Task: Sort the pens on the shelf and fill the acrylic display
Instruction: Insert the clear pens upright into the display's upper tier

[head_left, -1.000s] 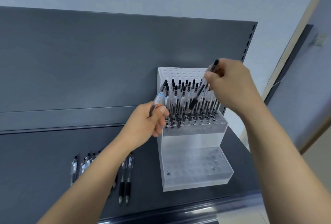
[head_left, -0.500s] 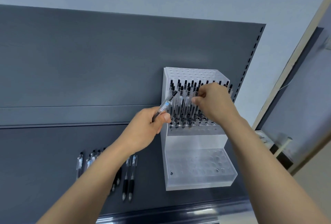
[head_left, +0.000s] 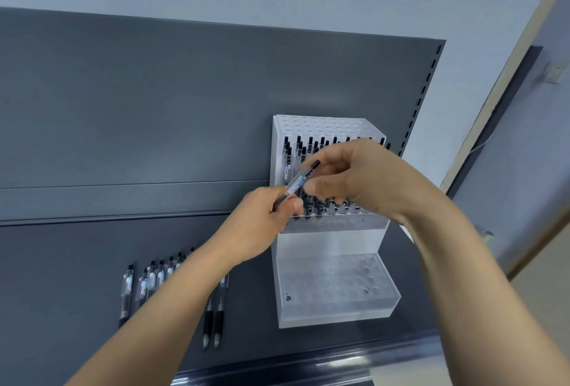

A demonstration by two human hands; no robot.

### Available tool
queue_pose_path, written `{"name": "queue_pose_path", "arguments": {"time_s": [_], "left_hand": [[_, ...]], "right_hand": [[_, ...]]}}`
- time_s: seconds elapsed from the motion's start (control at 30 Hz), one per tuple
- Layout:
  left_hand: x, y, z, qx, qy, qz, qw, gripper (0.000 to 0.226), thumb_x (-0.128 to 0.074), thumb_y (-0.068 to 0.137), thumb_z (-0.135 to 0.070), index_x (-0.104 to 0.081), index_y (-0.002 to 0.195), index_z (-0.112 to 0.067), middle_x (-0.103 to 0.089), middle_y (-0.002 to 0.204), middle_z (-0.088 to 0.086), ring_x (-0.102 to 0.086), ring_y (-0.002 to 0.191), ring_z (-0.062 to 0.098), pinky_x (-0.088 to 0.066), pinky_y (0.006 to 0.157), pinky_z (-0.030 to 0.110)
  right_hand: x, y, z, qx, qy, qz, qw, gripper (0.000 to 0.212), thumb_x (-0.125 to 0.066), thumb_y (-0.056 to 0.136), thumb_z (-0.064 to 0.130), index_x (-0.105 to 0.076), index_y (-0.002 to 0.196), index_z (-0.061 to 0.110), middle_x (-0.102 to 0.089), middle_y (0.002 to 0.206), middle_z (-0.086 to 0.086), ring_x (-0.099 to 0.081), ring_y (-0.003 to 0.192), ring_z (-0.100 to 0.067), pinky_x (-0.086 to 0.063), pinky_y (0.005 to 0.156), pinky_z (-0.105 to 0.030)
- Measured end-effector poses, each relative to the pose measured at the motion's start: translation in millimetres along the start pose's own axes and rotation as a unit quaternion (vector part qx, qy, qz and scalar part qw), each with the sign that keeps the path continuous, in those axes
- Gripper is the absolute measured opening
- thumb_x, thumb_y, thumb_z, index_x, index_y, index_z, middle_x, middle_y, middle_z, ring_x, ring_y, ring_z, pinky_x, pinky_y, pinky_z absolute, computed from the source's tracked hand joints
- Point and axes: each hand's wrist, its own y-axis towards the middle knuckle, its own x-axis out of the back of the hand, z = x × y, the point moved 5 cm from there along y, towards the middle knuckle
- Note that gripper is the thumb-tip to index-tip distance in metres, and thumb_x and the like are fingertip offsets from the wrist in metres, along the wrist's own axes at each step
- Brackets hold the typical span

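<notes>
So the left hand (head_left: 268, 216) is clamped around the lower end of a pen (head_left: 297, 182), which tilts up toward the right hand (head_left: 354, 179), right in front of the acrylic display (head_left: 327, 240) and its pen-filled upper tier. The right thumb and finger curl around the pen's top, but I can't tell if they're actually pinching it. Loose pens (head_left: 154, 277) lie on the shelf (head_left: 61, 293) off to the left.

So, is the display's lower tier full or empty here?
Empty: the holes in the lower tier show clear, with no pens in them. The upper tier's pens stand upright; the left hand holds another pen.
</notes>
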Motion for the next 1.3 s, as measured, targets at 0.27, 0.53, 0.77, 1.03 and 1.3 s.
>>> {"name": "queue_pose_path", "arguments": {"time_s": [0.27,0.53,0.77,1.03,1.3], "left_hand": [[-8,8,-6,-0.005,0.014,0.017,1.000,0.020,-0.055,0.093,-0.024,-0.056,0.076,-0.015,-0.055,0.061,-0.004,-0.041,0.050,0.004,-0.037,0.053,0.020],[7,4,0,-0.011,0.175,-0.016,0.984,0.012,-0.055,0.093,-0.029,-0.062,0.087,-0.022,-0.053,0.064,-0.014,-0.047,0.059,0.004,-0.035,0.055,0.019],[14,-2,0,-0.008,0.178,-0.027,0.984,0.010,-0.056,0.093,-0.028,-0.063,0.089,-0.022,-0.059,0.072,-0.013,-0.053,0.068,0.004,-0.042,0.065,0.022],[16,-5,-2,-0.015,0.194,-0.027,0.980,0.011,-0.055,0.093,-0.028,-0.063,0.089,-0.022,-0.058,0.069,-0.014,-0.050,0.062,0.003,-0.040,0.061,0.019],[13,-5,-12,-0.042,0.232,-0.024,0.972,0.009,-0.053,0.094,-0.025,-0.061,0.091,-0.023,-0.062,0.083,-0.012,-0.052,0.074,0.008,-0.042,0.068,0.025]], "right_hand": [[46,-1,-6,0.015,-0.004,-0.187,0.982,0.014,-0.064,0.087,0.006,-0.064,0.079,0.018,-0.062,0.062,-0.003,-0.051,0.052,-0.014,-0.043,0.056,-0.028],[65,12,-14,0.005,-0.144,-0.295,0.945,0.009,-0.070,0.082,0.012,-0.061,0.083,0.011,-0.065,0.086,-0.009,-0.063,0.081,-0.026,-0.053,0.073,-0.035],[49,31,-26,0.005,-0.166,-0.278,0.946,0.008,-0.067,0.084,0.012,-0.061,0.087,0.007,-0.064,0.088,-0.012,-0.061,0.078,-0.029,-0.051,0.069,-0.032],[28,39,-41,-0.035,-0.195,-0.220,0.955,0.013,-0.069,0.084,0.011,-0.060,0.089,0.002,-0.064,0.087,-0.014,-0.062,0.081,-0.033,-0.054,0.070,-0.039],[28,38,-39,-0.040,-0.235,-0.228,0.944,0.019,-0.068,0.086,0.013,-0.059,0.093,-0.002,-0.064,0.092,-0.021,-0.060,0.085,-0.036,-0.052,0.070,-0.040]]}}
